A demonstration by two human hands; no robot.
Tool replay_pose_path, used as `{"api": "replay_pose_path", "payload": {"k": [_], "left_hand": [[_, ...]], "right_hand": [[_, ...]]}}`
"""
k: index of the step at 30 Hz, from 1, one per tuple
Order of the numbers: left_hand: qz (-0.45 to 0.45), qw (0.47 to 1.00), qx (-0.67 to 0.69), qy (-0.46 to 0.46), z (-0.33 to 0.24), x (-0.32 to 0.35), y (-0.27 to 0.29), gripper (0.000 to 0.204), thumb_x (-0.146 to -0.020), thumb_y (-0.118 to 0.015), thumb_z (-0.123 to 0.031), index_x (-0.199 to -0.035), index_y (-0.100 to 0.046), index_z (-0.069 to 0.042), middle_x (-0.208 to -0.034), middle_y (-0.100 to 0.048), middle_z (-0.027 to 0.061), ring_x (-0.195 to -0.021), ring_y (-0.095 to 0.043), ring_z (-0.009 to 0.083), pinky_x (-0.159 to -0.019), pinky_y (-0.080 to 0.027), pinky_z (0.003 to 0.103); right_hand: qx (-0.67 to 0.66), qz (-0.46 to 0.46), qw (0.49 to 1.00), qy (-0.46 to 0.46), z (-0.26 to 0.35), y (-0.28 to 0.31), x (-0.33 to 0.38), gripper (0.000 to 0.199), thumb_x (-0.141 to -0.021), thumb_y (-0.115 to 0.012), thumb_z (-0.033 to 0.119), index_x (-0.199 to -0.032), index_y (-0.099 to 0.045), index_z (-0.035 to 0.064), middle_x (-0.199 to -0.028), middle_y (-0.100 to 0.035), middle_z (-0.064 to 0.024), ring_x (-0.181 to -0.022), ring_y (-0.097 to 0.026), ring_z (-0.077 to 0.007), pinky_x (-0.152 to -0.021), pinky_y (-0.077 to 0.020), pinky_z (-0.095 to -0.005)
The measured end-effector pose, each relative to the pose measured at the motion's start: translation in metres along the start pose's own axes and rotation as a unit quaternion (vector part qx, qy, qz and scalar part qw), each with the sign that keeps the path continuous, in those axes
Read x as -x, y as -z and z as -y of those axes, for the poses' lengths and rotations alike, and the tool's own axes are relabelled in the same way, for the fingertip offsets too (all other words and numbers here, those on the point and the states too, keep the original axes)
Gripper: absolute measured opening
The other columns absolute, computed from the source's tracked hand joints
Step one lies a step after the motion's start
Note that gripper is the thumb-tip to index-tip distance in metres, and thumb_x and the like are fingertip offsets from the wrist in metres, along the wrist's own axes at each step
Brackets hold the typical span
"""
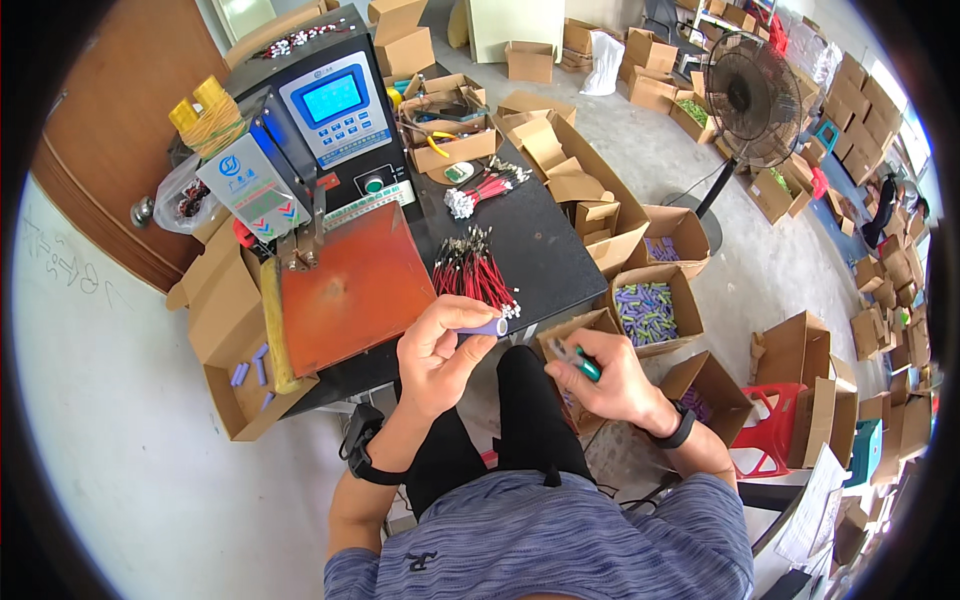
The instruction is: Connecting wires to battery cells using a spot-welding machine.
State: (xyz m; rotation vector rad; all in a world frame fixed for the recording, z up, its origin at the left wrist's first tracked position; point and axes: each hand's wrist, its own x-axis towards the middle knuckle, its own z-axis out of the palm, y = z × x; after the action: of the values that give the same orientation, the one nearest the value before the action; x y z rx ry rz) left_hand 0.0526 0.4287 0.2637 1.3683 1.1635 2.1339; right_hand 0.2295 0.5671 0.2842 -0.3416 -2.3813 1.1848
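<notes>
My left hand (428, 368) pinches a purple cylindrical battery cell (484, 328) between thumb and fingers, with one end turned to the right. Closed around green-handled pliers (586, 368), my right hand (615, 382) is a short way to the right and slightly lower. The metal jaws point up and left, apart from the cell. Just beyond the cell, a bundle of red and black wires (478, 272) with white connectors lies on the black table (545, 255). An orange-red mat (350, 285) covers the table's left part, in front of a spot welder (300, 115).
Left of the table, a cardboard box (225, 345) contains a few purple cells. Another box (655, 310) at the right is full of purple and green cells. Farther back stand a black fan (750, 100) and many cartons. A red stool (770, 425) is at right.
</notes>
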Motion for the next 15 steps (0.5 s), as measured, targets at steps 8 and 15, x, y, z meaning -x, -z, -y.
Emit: {"api": "replay_pose_path", "payload": {"k": [8, 15], "left_hand": [[-0.077, 0.966, 0.176, 0.172, -0.023, 0.012, 0.008, 0.019, -0.098, -0.051, -0.015, -0.11, -0.053, 0.0, -0.102, -0.063, 0.0141, -0.092, -0.063, 0.022, -0.08, -0.051, 0.033], [-0.176, 0.828, 0.449, 0.286, -0.045, 0.03, 0.031, 0.027, -0.101, -0.043, -0.023, -0.117, -0.053, -0.003, -0.115, -0.062, 0.0182, -0.098, -0.065, 0.0252, -0.083, -0.054, 0.037]], "right_hand": [[0.179, -0.054, 0.961, -0.202, -0.115, -0.014, -0.089, 0.041, -0.074, -0.062, 0.031, -0.1, -0.06, -0.0001, -0.085, -0.065, -0.0255, -0.085, -0.063, -0.0418, -0.077, -0.0493, -0.0468], [0.397, -0.027, 0.869, -0.294, -0.195, -0.051, -0.189, 0.078, -0.072, -0.068, 0.048, -0.125, -0.048, -0.0049, -0.129, -0.049, -0.0228, -0.124, -0.045, -0.0371, -0.101, -0.0388, -0.0498]]}}
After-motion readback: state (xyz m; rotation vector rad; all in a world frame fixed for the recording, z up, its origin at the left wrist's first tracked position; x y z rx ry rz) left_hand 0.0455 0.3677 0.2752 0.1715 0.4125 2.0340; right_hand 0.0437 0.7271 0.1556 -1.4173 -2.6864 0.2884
